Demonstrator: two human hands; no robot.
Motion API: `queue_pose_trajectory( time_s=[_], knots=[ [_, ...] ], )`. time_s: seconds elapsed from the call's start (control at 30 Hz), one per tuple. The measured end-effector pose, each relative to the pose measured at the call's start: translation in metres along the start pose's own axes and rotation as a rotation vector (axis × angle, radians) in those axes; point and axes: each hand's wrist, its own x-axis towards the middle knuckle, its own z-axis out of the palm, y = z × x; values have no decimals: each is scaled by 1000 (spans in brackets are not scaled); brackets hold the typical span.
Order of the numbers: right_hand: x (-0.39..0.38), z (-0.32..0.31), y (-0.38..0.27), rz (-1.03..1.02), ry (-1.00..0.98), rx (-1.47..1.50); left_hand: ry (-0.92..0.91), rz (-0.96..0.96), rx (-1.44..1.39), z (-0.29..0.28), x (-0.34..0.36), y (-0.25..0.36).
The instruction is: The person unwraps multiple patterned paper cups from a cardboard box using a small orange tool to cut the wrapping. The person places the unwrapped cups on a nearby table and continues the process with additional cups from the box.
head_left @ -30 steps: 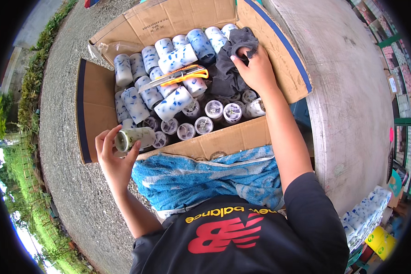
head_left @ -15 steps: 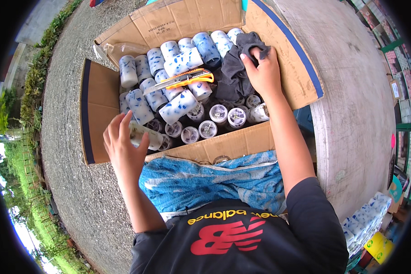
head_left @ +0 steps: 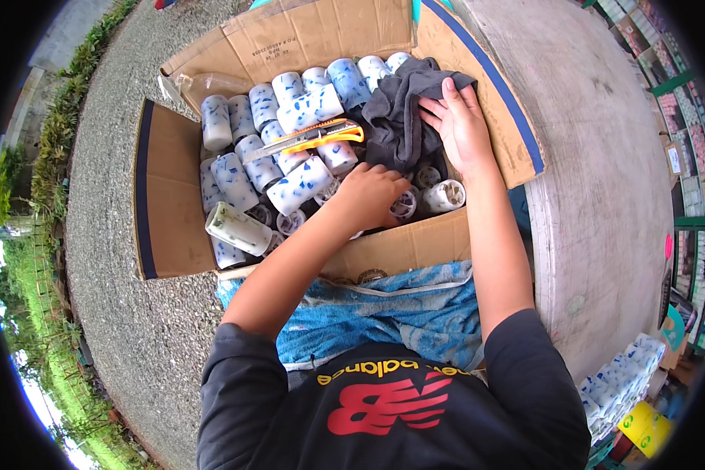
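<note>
An open cardboard box holds several white cylinders with blue flecks and several clear-capped ones on end. A yellow utility knife lies across the cylinders. My right hand grips a crumpled dark grey cloth at the box's right side, thumb raised along its edge. My left hand is down among the capped cylinders at the centre, fingers curled; what they hold is hidden. A greenish-flecked white cylinder lies tilted on others at the front left.
A blue patterned towel hangs below the box. Gravel ground and a plant strip are left. A pale slab is right, with stacked blue-flecked cylinders, yellow containers and racks of goods beyond.
My left hand has let go of the greenish cylinder, leaving it lying in the box, and moved right into the box's centre. My right hand has shifted slightly on the cloth.
</note>
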Motion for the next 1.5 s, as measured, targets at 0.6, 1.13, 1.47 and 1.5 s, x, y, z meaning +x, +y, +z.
queue_pose_trajectory(
  time_s=[0.6,1.13,1.47,1.5],
  knots=[
    [-47,33,10,-125,-265,-29,371,-390,-1860,-15,-34,-10],
    [-46,53,34,164,44,583,422,-313,-1155,-15,-33,-7],
    [-78,63,37,-958,2,-1099,840,-339,-429,-10,-33,-1],
    [-81,63,36,-893,38,-1109,875,-299,-282,-10,-32,0]
  ],
)
